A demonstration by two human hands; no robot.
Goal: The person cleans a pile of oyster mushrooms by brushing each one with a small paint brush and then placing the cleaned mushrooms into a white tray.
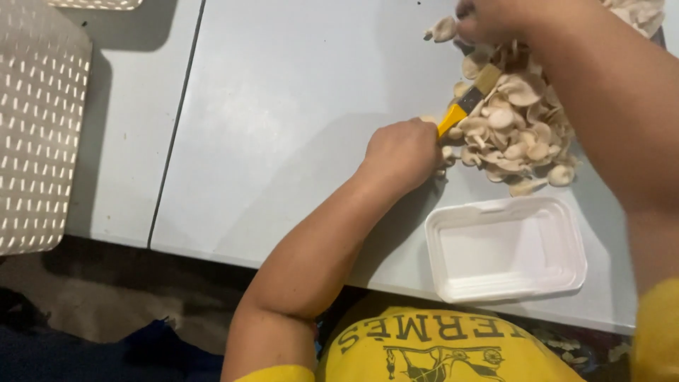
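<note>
Two hands: both work at the far right of the grey bench (283, 106), over a heap of mushrooms (520, 131).
Left hand (402, 152): closed in a fist; its fingers are curled tight around the yellow handle of a brush (467, 102).
Brush: the handle slants up and to the right out of the fist; the metal band and pale bristles lie on the near-left side of the heap, touching the mushrooms.
Right hand (488, 20): at the top edge of the view, over the far side of the heap; its fingers are bent and appear to pinch a mushroom, but the grip itself is partly cut off, so the hold cannot be confirmed.
Mushrooms: pale, flat-capped pieces piled loosely on the bench, between the two hands; a few loose pieces lie just beside the left fist.
Tray (506, 247): white foam, rectangular, with nothing in it; it sits on the bench near the front edge, just below the heap and apart from it.
Basket (35, 127): white, perforated; it stands at the left edge of the view, well apart from the hands.
Bench seam: a dark line runs between two panels at the left.
</note>
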